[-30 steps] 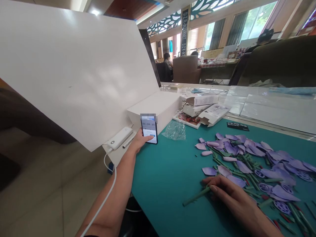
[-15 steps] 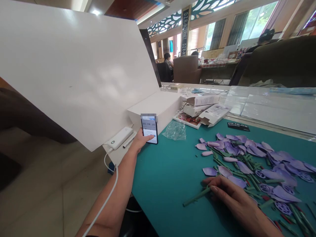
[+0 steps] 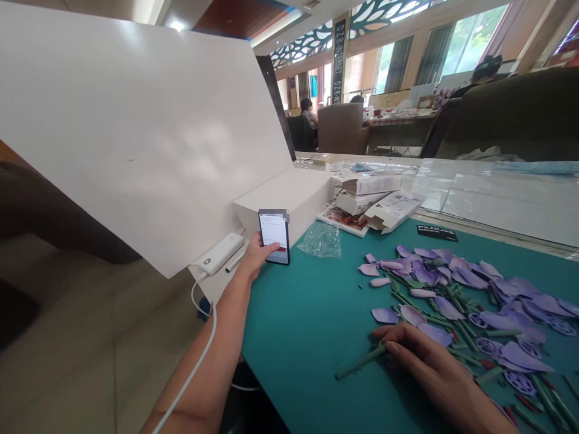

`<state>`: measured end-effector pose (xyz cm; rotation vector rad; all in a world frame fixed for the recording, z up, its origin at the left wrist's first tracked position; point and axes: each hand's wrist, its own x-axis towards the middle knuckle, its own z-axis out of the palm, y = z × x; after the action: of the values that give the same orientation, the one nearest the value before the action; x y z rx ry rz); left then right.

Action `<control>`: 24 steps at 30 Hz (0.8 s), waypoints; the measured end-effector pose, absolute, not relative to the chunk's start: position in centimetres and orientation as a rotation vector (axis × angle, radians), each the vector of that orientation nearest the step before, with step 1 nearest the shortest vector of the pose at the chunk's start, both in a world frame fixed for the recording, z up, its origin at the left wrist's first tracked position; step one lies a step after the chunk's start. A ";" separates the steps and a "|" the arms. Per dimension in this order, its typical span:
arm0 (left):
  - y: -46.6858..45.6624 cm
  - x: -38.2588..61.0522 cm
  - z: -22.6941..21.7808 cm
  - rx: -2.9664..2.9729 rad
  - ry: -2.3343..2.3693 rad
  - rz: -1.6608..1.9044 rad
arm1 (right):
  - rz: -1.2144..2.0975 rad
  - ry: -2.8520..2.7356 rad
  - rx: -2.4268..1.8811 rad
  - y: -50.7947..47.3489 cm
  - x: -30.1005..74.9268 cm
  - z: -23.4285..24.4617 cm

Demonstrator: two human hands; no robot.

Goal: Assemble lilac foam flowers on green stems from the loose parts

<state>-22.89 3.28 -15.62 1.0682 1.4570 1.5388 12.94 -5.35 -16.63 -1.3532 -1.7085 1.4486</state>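
My left hand [image 3: 257, 256] is wrapped round the side of a smartphone [image 3: 274, 234], its thumb over the lower part of the lit screen. The phone stands upright at the left edge of the green mat [image 3: 298, 337], before a white box. Low on the right, my right hand [image 3: 420, 355] pinches one end of a green plastic stem [image 3: 360, 364] between thumb and fingers. The stem points left and down, close above or on the mat; which one I cannot tell. Beyond that hand lies a spread of purple petal pieces [image 3: 470, 277] with green stem pieces [image 3: 434, 304] among them.
A white board [image 3: 149, 132] rises at the left, by a white box [image 3: 289, 187]. A power bank [image 3: 221, 252] with a white cable lies near the phone. Crumpled clear plastic [image 3: 320, 239], opened cartons [image 3: 393, 208] and a black card [image 3: 436, 232] lie at the back. People sit farther off.
The phone's screen has changed from a timer display with a pop-up to a mostly white page. My left thumb has shifted slightly on it. The right hand and stem stay in place.
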 end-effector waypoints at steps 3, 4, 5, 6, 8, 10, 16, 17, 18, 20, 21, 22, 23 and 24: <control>3.2 -22.8 -15.4 1.058 1.438 1.567 | 1.413 -1.719 -1.369 -5.3 12.9 -16.3; 3.2 -22.8 -15.4 1.056 1.432 1.576 | 1.416 -1.721 -1.375 -5.3 12.8 -16.3; 3.2 -22.8 -15.4 1.054 1.424 1.583 | 1.424 -1.725 -1.382 -5.2 12.8 -16.2; 3.2 -22.8 -15.3 1.053 1.417 1.590 | 1.432 -1.728 -1.388 -5.3 12.8 -16.3; 3.3 -22.8 -15.4 1.051 1.406 1.598 | 1.437 -1.729 -1.392 -5.3 12.9 -16.4; 3.3 -22.8 -15.4 1.052 1.399 1.603 | 1.423 -1.720 -1.382 -5.3 13.0 -16.7; 3.5 -22.8 -15.3 1.068 1.387 1.619 | 1.414 -1.740 -1.383 -5.3 13.0 -16.4; 3.6 -22.7 -15.2 1.069 1.389 1.624 | 1.411 -1.735 -1.380 -5.3 13.0 -16.2; 3.6 -22.7 -15.2 1.068 1.392 1.629 | 1.404 -1.726 -1.379 -5.3 12.9 -16.1; 3.7 -22.6 -15.1 1.062 1.403 1.635 | 1.401 -1.711 -1.389 -5.3 12.8 -15.9; 3.7 -22.6 -15.1 1.058 1.410 1.638 | 1.403 -1.708 -1.398 -5.3 12.8 -15.9; 3.8 -22.5 -15.1 1.054 1.419 1.639 | 1.407 -1.709 -1.404 -5.3 12.8 -15.9; 3.8 -22.5 -15.1 1.049 1.429 1.640 | 1.408 -1.713 -1.409 -5.3 12.8 -16.0; 3.8 -22.5 -15.1 1.045 1.439 1.641 | 1.405 -1.719 -1.413 -5.3 12.9 -16.1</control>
<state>-22.52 3.85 -15.12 1.0448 1.4388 1.6407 12.86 -5.32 -16.13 -1.4131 -1.7185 1.4049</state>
